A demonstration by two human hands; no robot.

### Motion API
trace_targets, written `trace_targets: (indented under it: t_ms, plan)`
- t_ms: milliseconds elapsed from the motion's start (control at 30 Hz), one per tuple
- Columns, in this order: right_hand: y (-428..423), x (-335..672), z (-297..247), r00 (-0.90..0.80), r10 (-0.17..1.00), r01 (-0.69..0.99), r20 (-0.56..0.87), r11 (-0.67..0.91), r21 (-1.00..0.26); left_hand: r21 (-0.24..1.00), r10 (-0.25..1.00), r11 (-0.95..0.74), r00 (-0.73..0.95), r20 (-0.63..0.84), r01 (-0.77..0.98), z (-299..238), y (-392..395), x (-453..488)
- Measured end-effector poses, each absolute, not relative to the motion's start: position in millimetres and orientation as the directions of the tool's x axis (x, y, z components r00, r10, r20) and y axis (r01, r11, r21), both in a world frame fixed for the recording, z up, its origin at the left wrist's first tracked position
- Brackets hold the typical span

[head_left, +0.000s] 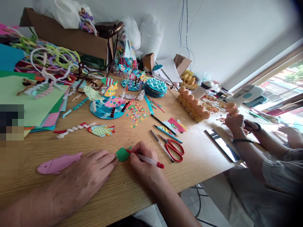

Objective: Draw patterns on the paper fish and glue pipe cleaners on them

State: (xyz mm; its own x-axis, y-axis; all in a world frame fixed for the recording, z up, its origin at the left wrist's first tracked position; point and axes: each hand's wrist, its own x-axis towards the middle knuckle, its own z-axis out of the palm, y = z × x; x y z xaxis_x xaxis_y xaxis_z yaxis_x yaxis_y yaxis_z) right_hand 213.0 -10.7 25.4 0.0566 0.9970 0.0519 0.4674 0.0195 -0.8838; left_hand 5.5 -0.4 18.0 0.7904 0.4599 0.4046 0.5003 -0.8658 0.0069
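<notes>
My left hand (88, 171) lies flat on the wooden table (123, 192), fingers stretched out, its fingertips pinning the left edge of a small green paper fish (122, 154). My right hand (143, 162) is closed around a red-capped pen (151, 161), whose tip rests on the green fish. A pink paper fish (58, 164) lies just left of my left hand.
Red scissors (174, 149), pencils and a spotted paper fish (101, 130) lie beyond my hands. A blue disc with coloured fish (106, 108), confetti, paper sheets and pipe cleaners fill the back left. At right, another person's hands (234, 121) work near egg cartons (194, 105) and a phone (222, 145).
</notes>
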Motion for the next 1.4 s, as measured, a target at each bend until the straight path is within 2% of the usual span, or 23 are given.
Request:
trace_targets:
  t_ms: [300, 600, 833, 1400]
  plan:
    - [-10.4, 211.4, 24.0, 0.048, 0.998, 0.474, 0.028, 0.002, -0.881, 0.083, 0.501, -0.861, 0.812, 0.3, 0.501, 9.7, 1.4, 0.9]
    - [-9.6, 211.5, 24.1, 0.042, 0.999, 0.506, 0.009, -0.013, -0.863, 0.064, 0.485, -0.867, 0.808, 0.334, 0.494, 12.0, 1.0, 3.7]
    - [-10.4, 212.9, 25.0, 0.038, 0.999, 0.498, 0.016, -0.005, -0.867, 0.112, 0.506, -0.861, 0.815, 0.281, 0.496, 13.6, 0.6, 1.4]
    - [-9.7, 212.1, 26.5, 0.066, 0.998, 0.506, 0.013, -0.022, -0.862, 0.025, 0.455, -0.874, 0.801, 0.389, 0.484, 14.0, 0.8, 4.2]
